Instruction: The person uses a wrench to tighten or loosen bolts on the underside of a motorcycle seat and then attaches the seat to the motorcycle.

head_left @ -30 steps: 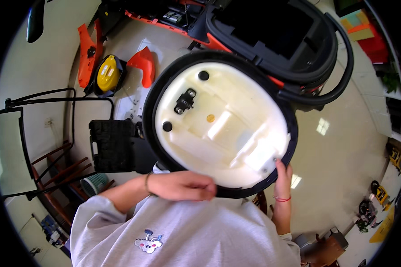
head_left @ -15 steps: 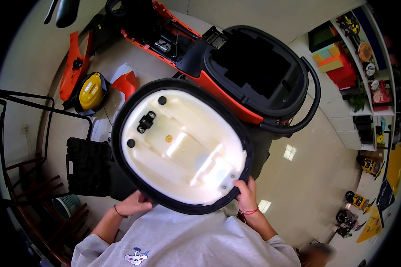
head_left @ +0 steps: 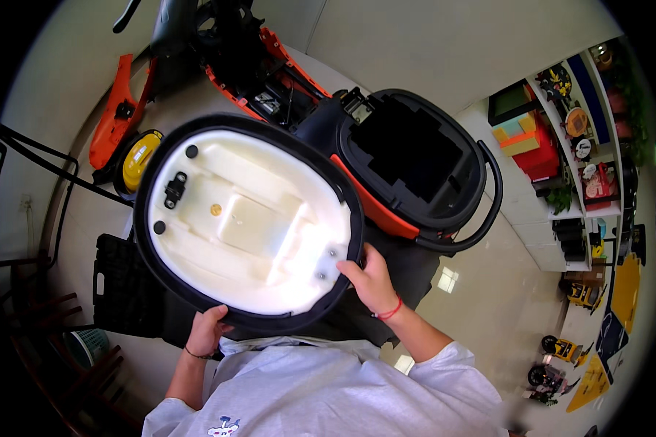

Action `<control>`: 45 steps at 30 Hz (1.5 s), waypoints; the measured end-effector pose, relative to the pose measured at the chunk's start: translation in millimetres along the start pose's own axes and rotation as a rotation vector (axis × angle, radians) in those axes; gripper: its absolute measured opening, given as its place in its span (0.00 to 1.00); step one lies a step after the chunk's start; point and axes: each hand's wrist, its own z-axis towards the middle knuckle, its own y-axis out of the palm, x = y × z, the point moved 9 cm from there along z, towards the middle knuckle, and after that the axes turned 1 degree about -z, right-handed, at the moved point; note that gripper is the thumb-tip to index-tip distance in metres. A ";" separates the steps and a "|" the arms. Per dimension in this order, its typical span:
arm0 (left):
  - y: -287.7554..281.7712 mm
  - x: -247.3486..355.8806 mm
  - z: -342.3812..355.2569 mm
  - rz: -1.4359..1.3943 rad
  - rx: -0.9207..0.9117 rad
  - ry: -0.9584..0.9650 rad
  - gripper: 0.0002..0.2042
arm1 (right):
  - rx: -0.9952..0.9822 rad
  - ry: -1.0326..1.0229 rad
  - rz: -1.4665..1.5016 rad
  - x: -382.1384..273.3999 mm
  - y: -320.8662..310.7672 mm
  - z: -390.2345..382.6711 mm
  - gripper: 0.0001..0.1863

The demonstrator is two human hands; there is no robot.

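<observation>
Orange and black, the scooter (head_left: 328, 132) is seen at one o'clock with its opening (head_left: 408, 149) left uncovered; already off it, the seat (head_left: 244, 218) is held underside up, just toward nine o'clock from centre. Its rim (head_left: 270, 323) is grasped by the right hand (head_left: 373, 281) at four o'clock and the left hand (head_left: 206, 331) at seven, thumbs (head_left: 351, 272) above, the other fingers (head_left: 372, 257) mostly hidden, so their spread cannot be told.

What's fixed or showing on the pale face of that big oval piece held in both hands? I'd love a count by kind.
Round black pads: 2
Black bracket: 1
Round tan spot: 1
Small grey dots: 2
Total on the pale face: 6
</observation>
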 end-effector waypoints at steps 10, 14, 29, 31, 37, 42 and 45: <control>36.7 103.1 125.7 0.200 0.142 0.324 0.18 | -0.014 -0.234 -0.333 -81.6 -24.3 204.9 0.20; 61.4 115.1 155.1 0.182 0.083 0.328 0.17 | 0.047 -0.237 -0.656 -106.5 -22.2 253.6 0.26; 133.0 244.4 231.7 0.448 0.057 0.841 0.18 | 0.033 -0.370 -0.510 -172.3 16.5 468.9 0.32; 158.4 253.1 237.6 0.559 0.028 0.904 0.16 | 0.025 -0.351 -0.463 -167.9 4.5 490.8 0.33; 213.2 254.2 240.9 0.769 -0.008 0.988 0.12 | 0.080 -0.281 -0.294 -155.5 -37.7 498.6 0.37; 234.4 250.6 246.7 0.923 0.016 0.906 0.10 | 0.261 -0.377 -0.211 -162.8 -80.3 474.9 0.36; 247.4 249.3 235.3 0.987 0.022 0.965 0.10 | 0.250 -0.376 -0.071 -156.1 -94.9 464.4 0.34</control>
